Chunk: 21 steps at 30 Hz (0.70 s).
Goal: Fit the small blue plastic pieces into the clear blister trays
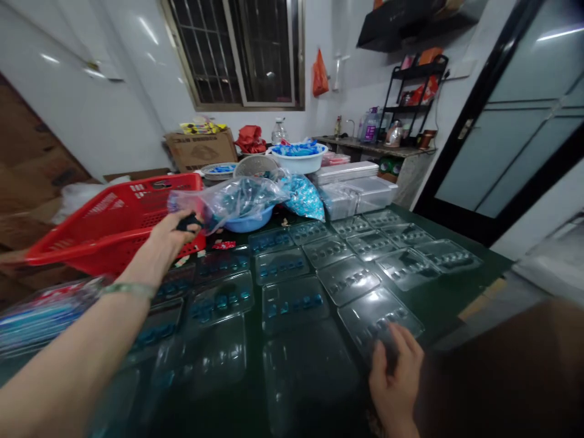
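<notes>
My left hand [176, 232] reaches over the near side of a red plastic basket [116, 240], beside a clear plastic bag [241, 196] of dark teal pieces in a blue basin [249, 222]. Its fingers are closed around something small and dark that is too blurred to name. At the lower right, my right hand [398, 380] is curled at the near edge of a clear plastic tray [365, 307]; what lies between thumb and fingers is unclear. Rows of clear trays cover the dark green table [438, 298]. Several trays on the left, like this tray [296, 304], show blue-teal pieces in their slots.
Behind the trays stand a blue patterned bag [305, 196], a white basin [298, 161] of blue packets and stacked clear plastic boxes [358, 198]. Flat blue packages [41, 322] lie at the left. A cardboard box [198, 151] stands under the window.
</notes>
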Each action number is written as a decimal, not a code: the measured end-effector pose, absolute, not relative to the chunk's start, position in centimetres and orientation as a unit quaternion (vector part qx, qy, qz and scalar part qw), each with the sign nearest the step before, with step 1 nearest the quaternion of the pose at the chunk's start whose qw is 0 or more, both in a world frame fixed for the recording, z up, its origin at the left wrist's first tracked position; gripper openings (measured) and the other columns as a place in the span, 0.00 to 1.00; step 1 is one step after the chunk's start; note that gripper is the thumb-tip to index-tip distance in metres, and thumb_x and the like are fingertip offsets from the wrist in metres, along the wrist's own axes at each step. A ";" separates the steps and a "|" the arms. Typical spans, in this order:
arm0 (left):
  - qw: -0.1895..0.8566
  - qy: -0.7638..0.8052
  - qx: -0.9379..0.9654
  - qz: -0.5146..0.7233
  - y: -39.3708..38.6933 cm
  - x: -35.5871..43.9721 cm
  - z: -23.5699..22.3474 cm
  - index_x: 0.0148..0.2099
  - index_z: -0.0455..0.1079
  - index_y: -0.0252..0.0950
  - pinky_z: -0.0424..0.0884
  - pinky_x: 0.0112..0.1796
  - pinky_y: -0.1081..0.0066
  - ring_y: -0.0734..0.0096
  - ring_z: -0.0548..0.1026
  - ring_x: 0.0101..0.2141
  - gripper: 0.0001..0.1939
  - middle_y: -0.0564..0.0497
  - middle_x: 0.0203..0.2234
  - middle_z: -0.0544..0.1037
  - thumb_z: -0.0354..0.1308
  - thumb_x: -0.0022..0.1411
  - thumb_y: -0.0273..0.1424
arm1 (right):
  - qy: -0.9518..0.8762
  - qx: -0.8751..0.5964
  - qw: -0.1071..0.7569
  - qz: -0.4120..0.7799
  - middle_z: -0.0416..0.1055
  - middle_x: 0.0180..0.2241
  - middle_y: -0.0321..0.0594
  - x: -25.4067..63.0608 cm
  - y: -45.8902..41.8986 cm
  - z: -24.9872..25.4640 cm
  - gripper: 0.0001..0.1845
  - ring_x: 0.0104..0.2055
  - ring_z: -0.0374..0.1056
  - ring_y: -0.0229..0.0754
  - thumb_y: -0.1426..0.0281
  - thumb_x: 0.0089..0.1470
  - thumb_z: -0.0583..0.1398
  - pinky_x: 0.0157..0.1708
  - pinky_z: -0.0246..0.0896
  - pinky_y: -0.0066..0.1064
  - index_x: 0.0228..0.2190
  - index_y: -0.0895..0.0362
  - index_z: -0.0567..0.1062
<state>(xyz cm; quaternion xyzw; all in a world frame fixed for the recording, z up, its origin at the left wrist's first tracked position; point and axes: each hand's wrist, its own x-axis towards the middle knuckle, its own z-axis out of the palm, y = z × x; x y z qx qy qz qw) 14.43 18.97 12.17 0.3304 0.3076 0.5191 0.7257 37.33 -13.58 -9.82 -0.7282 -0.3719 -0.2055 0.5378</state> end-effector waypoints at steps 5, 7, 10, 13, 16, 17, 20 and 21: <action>0.791 0.284 0.268 0.472 9.7 9.3 8.5 0.36 0.62 0.27 0.54 0.14 0.87 0.81 0.67 0.24 0.09 0.48 0.29 0.65 0.41 0.61 0.21 | -0.353 -0.676 0.628 -0.155 0.63 0.43 0.52 33.8 -13.6 -5.9 0.18 0.44 0.61 0.50 0.72 0.48 0.57 0.43 0.55 0.45 0.44 0.61 0.67; 0.840 0.246 0.192 0.443 5.7 9.4 6.8 0.37 0.62 0.28 0.54 0.13 0.87 0.81 0.66 0.24 0.07 0.47 0.29 0.65 0.43 0.61 0.23 | -0.411 -0.642 0.647 -0.001 0.66 0.41 0.48 31.0 -12.6 -3.9 0.15 0.41 0.64 0.46 0.72 0.51 0.54 0.41 0.59 0.40 0.43 0.58 0.67; 0.887 0.195 0.086 0.408 1.5 10.7 4.7 0.35 0.62 0.29 0.54 0.12 0.87 0.81 0.67 0.24 0.07 0.48 0.28 0.65 0.44 0.60 0.24 | -0.482 -0.576 0.618 0.235 0.67 0.40 0.46 26.3 -10.3 -1.6 0.16 0.39 0.66 0.43 0.70 0.53 0.53 0.38 0.63 0.35 0.45 0.56 0.64; 0.898 0.193 0.061 0.390 -0.4 11.7 3.2 0.35 0.64 0.29 0.56 0.13 0.87 0.79 0.68 0.26 0.06 0.46 0.29 0.65 0.46 0.59 0.26 | -0.487 -0.508 0.626 0.337 0.69 0.39 0.43 22.9 -8.2 -0.7 0.16 0.39 0.67 0.41 0.69 0.53 0.52 0.37 0.64 0.32 0.44 0.56 0.64; 0.889 0.212 0.072 0.400 -1.0 11.6 1.9 0.35 0.65 0.28 0.58 0.13 0.85 0.76 0.69 0.26 0.07 0.45 0.31 0.67 0.49 0.58 0.27 | -0.485 -0.479 0.638 0.358 0.70 0.38 0.42 21.5 -7.4 -0.9 0.13 0.39 0.67 0.41 0.70 0.52 0.53 0.38 0.64 0.31 0.41 0.56 0.67; 0.884 0.219 0.075 0.406 -1.2 11.5 1.5 0.35 0.66 0.28 0.58 0.13 0.85 0.75 0.70 0.27 0.07 0.44 0.31 0.67 0.49 0.58 0.27 | -0.483 -0.487 0.638 0.350 0.70 0.37 0.42 21.4 -7.3 -1.2 0.12 0.39 0.67 0.41 0.71 0.51 0.54 0.38 0.64 0.31 0.40 0.57 0.68; 0.879 0.231 0.064 0.413 -1.6 10.9 0.7 0.36 0.66 0.28 0.59 0.14 0.83 0.71 0.71 0.28 0.08 0.43 0.31 0.69 0.51 0.57 0.28 | -0.482 -0.532 0.624 0.311 0.72 0.33 0.41 21.4 -7.4 -2.1 0.10 0.35 0.68 0.41 0.71 0.50 0.55 0.34 0.64 0.30 0.37 0.57 0.70; 0.880 0.231 0.056 0.412 -1.7 10.8 0.4 0.36 0.67 0.28 0.60 0.14 0.83 0.70 0.71 0.28 0.08 0.42 0.31 0.69 0.51 0.57 0.29 | -0.481 -0.545 0.619 0.296 0.72 0.32 0.40 21.4 -7.5 -2.3 0.09 0.34 0.68 0.40 0.71 0.50 0.55 0.33 0.63 0.29 0.36 0.57 0.70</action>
